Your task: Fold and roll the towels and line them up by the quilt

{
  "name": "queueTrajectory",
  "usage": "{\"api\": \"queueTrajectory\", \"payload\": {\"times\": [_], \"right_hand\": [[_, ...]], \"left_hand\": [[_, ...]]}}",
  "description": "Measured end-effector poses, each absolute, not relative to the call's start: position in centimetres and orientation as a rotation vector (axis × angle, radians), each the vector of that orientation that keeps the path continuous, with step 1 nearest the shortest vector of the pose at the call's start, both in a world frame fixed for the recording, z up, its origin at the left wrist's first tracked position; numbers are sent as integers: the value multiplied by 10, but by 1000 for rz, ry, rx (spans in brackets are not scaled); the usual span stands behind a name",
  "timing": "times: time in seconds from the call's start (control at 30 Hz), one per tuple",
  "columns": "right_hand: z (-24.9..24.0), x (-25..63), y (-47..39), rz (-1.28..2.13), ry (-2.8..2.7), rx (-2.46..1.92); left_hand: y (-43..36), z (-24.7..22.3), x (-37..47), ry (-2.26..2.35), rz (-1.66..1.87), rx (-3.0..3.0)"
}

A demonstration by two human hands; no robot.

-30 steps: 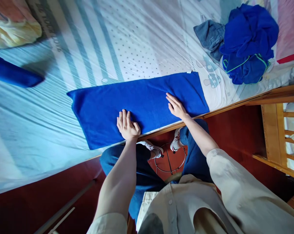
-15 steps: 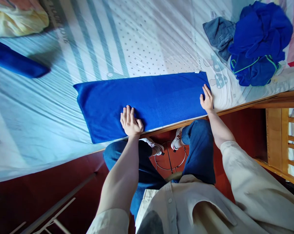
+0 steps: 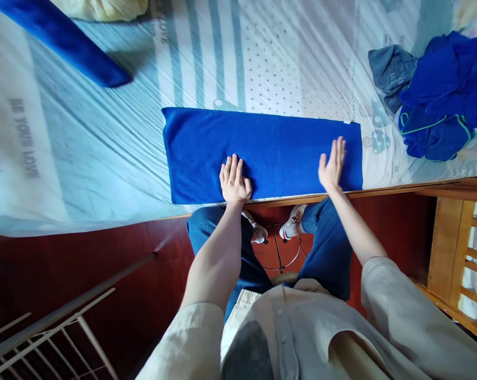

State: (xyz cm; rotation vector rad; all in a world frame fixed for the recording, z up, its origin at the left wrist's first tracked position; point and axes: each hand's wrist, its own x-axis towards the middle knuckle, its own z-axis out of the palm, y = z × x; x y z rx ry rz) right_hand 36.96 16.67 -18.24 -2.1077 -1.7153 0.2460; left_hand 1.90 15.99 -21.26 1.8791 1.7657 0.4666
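A blue towel lies folded into a long strip along the front edge of the bed, a small white tag at its far right corner. Pressed flat on its left half, near the front edge, is my left hand, fingers stretched out. Over the right end of the cloth is my right hand, fingers straight and thumb apart, tilted on its side; whether it touches the cloth I cannot tell. Neither hand grips anything.
A blue folded cloth lies at the far left of the bed. Crumpled blue clothes and a grey cloth are heaped at the right. A white metal rack stands lower left, a wooden bed frame at right.
My right hand has moved left from the towel's right edge and turned onto its side. My left hand stays flat on the towel. The whole view has shifted and turned.
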Motion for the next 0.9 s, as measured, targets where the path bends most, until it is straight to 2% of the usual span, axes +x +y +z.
{"api": "queueTrajectory", "payload": {"times": [0.13, 0.27, 0.57, 0.9], "right_hand": [[-187, 257, 162, 535, -1814, -1959], [-193, 198, 164, 553, -1948, -2074], [-202, 193, 166, 357, -1984, -2138], [-207, 192, 166, 349, -1913, -2084]], "left_hand": [[160, -213, 20, 1744, 521, 1901], [160, -218, 20, 1738, 592, 1904], [161, -218, 23, 1748, 602, 1895], [162, -209, 27, 1807, 699, 1819]]}}
